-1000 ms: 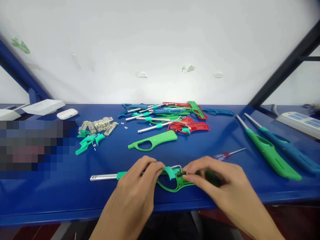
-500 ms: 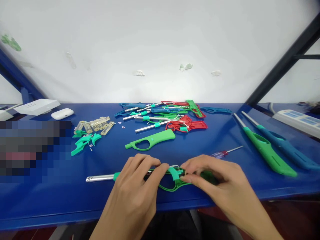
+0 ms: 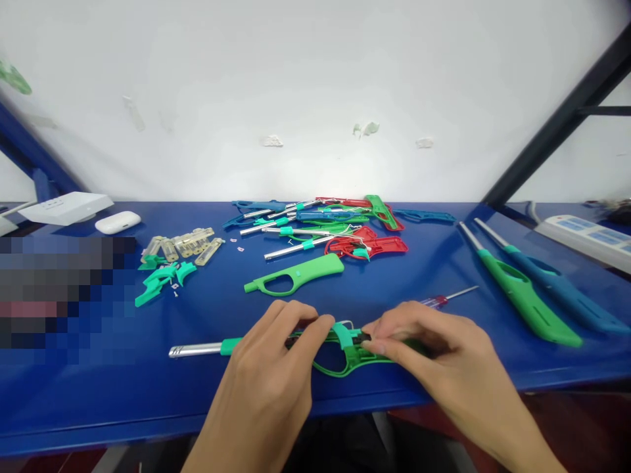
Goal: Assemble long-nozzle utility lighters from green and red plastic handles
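Note:
An opened green lighter [image 3: 340, 371] with a long metal tube lies near the table's front edge, its tube pointing left. My left hand [image 3: 271, 368] is closed on its upper middle, thumb and fingers by the teal trigger [image 3: 349, 336]. With a pinch, my right hand [image 3: 428, 348] holds a small dark part at the inside of the handle, just right of the trigger; most of that part is hidden by the fingertips. A thin white wire [image 3: 348, 322] loops above the trigger. Beyond the hands rests a loose green shell half [image 3: 315, 270].
Behind lies a pile of lighter halves and metal tubes [image 3: 296, 248]. At left are clear fuel tanks [image 3: 190, 244], teal triggers [image 3: 160, 281] and a white case [image 3: 118, 223]. A screwdriver [image 3: 441, 300], a green lighter [image 3: 532, 299], a blue lighter [image 3: 566, 286] and a power strip [image 3: 591, 233] are on the right.
My right hand has shifted slightly right along the handle, still pinching. More of the teal trigger and the green frame shows between the hands. My left hand has stayed almost in place.

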Motion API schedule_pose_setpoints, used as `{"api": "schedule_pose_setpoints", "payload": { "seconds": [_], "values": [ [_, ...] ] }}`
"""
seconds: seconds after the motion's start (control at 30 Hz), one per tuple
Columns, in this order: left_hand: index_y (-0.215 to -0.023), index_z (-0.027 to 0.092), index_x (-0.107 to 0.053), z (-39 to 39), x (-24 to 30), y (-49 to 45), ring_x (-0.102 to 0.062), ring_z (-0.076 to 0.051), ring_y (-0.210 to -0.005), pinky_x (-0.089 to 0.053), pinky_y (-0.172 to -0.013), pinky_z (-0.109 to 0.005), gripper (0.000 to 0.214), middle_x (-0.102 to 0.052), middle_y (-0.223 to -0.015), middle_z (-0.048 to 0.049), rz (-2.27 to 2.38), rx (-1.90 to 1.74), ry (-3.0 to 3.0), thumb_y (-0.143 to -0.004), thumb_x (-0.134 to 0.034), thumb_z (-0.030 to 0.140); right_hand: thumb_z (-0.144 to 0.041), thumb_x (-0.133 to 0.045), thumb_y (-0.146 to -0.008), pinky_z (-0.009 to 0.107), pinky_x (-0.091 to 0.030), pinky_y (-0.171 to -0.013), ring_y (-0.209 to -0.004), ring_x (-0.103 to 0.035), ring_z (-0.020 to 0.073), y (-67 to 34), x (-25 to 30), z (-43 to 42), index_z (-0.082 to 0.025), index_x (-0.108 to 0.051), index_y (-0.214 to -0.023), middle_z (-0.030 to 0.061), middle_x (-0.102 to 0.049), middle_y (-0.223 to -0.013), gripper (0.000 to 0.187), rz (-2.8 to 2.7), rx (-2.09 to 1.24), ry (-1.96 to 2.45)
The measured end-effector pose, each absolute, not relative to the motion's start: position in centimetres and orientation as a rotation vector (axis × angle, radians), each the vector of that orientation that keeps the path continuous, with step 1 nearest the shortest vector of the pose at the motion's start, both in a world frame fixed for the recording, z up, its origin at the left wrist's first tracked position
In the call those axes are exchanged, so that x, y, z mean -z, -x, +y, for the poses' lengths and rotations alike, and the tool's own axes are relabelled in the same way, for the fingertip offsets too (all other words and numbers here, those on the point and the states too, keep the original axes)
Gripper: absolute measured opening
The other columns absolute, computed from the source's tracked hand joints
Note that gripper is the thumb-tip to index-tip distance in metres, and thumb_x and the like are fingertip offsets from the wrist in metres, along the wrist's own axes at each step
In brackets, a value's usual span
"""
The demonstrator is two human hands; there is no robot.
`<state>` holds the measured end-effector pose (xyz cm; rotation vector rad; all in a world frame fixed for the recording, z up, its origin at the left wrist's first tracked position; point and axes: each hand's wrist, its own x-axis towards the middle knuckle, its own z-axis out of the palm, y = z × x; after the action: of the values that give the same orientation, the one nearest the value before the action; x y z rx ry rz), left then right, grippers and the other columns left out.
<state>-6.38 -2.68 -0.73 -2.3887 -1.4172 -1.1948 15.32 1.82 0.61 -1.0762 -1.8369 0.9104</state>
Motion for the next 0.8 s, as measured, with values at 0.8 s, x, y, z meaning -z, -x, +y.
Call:
{"api": "schedule_pose_setpoints", "payload": {
  "seconds": [0.8],
  "values": [
    [-0.102,0.019,-0.07,-2.22,0.17,6.02,-0.066,-0.012,-0.085,-0.051,-0.074,-0.024,0.033,-0.068,-0.097,-0.0003,-1.511,1.328,2.377,-0.095,-0.049,-0.005,-0.014,-0.08,-0.087,0.009,-0.052,-0.076,-0.073,-0.073,0.0054,-15.07,-0.46,1.66,-0.031,-0.072,-0.084,-0.0145,-0.078,-0.083,0.019,-1.971,-0.713,0.977]
  ]
}}
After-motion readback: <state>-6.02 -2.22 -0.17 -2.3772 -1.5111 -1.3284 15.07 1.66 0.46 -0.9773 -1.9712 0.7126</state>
